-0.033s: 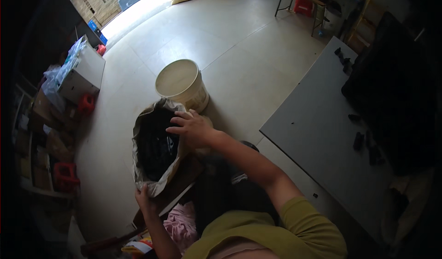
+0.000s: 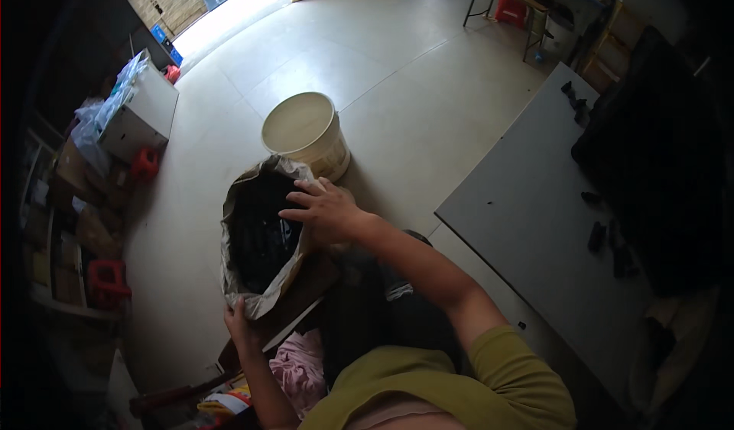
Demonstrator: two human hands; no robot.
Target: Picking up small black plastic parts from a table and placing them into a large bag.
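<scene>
- Our left hand [image 2: 243, 324] pinches the sack [image 2: 264, 235] rim at 6 o'clock, keeping its mouth wide.
- Our right hand [image 2: 325, 210] rests spread on the 3 o'clock rim, gripping nothing.
- A bucket [image 2: 306, 133] stands at 12 o'clock.

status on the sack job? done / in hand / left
Done: the sack stands open on the floor beside the cream bucket, with dark items already inside. In hand: the left hand grips the sack's lower rim, and the right hand rests spread on its upper rim, holding the mouth open. Left: small dark parts lie on the grey table; the bucket looks empty.
</scene>
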